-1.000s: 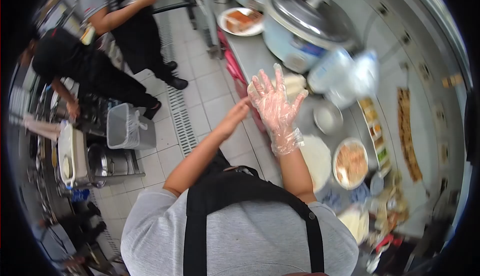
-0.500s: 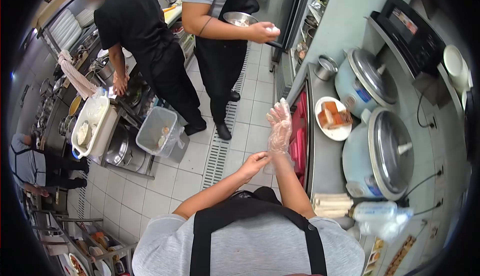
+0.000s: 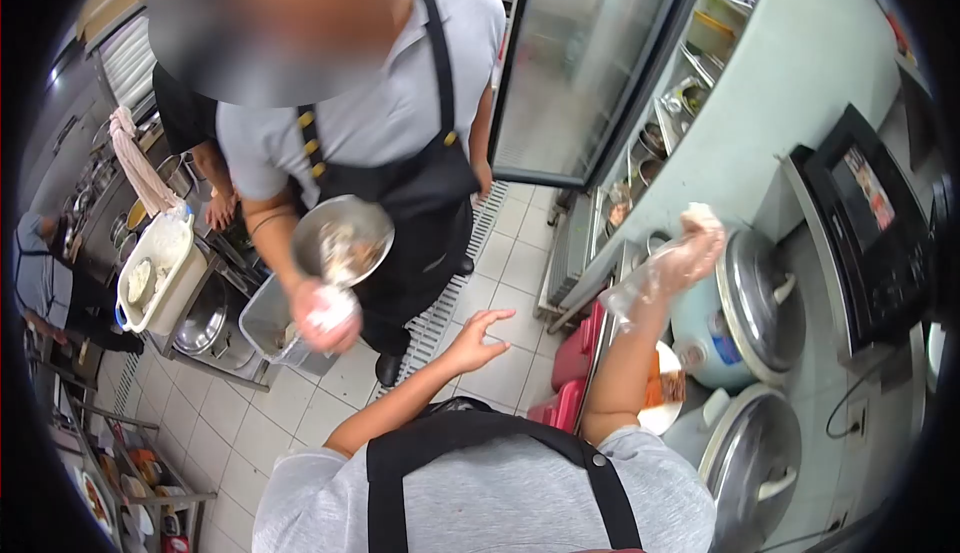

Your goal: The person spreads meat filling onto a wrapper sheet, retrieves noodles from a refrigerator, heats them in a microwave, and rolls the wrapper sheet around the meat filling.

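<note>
My left hand (image 3: 480,343) is bare and reaches forward over the floor with thumb and fingers apart, holding nothing. Up on the right, a clear plastic glove covers my right hand (image 3: 692,248); its loose cuff (image 3: 628,295) hangs out at the wrist. That hand is raised beside a large pale-blue cooker (image 3: 700,318) with a domed lid. Its fingers look bunched and blurred, with whitish tips, and I cannot see anything clearly held. Partly behind my right forearm is a white plate (image 3: 657,419) of orange-brown food (image 3: 665,388).
Close in front stands a person in an apron (image 3: 400,208), with a metal bowl (image 3: 345,238) and a whitish item at the hand (image 3: 325,323). A second cooker (image 3: 750,463), red containers (image 3: 578,353) and a microwave (image 3: 855,203) line my right. A grey bin (image 3: 270,318) stands left.
My hands have come apart: the gloved right hand moved right and up, the left stayed low and its fingers spread. The person with the bowl stepped much closer. My view turned somewhat.
</note>
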A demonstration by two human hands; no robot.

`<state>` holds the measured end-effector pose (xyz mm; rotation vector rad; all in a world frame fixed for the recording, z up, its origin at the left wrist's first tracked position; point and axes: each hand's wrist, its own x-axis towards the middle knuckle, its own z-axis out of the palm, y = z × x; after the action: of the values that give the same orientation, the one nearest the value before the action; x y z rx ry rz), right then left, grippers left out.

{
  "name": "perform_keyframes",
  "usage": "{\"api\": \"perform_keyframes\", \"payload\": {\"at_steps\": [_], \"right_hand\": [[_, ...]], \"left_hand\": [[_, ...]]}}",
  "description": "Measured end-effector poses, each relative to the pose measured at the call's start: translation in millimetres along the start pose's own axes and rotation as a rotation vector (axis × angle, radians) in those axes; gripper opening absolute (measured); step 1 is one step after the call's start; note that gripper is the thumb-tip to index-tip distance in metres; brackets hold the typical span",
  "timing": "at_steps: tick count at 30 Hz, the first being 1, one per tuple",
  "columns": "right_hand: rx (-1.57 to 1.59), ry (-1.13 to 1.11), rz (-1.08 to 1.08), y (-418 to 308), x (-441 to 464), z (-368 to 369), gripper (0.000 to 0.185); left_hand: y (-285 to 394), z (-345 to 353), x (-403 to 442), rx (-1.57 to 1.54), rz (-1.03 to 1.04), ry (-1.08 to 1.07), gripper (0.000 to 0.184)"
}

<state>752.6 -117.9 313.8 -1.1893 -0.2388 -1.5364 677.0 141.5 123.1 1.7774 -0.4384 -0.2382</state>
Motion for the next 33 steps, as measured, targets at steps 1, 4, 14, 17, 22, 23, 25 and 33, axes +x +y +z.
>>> {"api": "perform_keyframes", "payload": {"at_steps": [1,4,14,17,22,23,25,33], "right_hand": [[0.018,-0.011,0.005,-0.9,18.8,15.1,0.026],[0.239,0.131,0.026,6.4,54.9,58.9,0.036],[0.490,-0.691,0.816,198.0,-45.4,225.8,0.047],[0.094,-0.934,0.824,255.6,-51.0,241.2,0.050],[-0.093,-0.783,1.028,331.2,12.6,205.4,0.074],[-0.093,-0.749,1.019,341.9,23.4,187.7,0.077],[-0.061,-0.660,0.966,348.5,43.4,148.0,0.078],[-0.046,-0.641,0.876,354.2,92.7,55.9,0.071]], "left_hand": [[3.9,-2.5,0.9,-0.032,-0.030,-0.063,0.058],[13.8,-12.6,-5.6,-0.055,-0.062,-0.013,0.057],[23.4,-45.2,-62.6,-0.116,-0.114,0.034,0.064],[20.3,-46.3,-62.9,-0.180,-0.099,0.069,0.064],[-8.8,-82.3,-28.4,-0.355,-0.106,0.295,0.064],[-14.4,-94.4,-12.5,-0.351,-0.091,0.347,0.063],[-31.0,-118.9,30.4,-0.384,0.005,0.425,0.062],[-70.2,-181.0,204.0,-0.606,-0.183,0.572,0.059]]}}
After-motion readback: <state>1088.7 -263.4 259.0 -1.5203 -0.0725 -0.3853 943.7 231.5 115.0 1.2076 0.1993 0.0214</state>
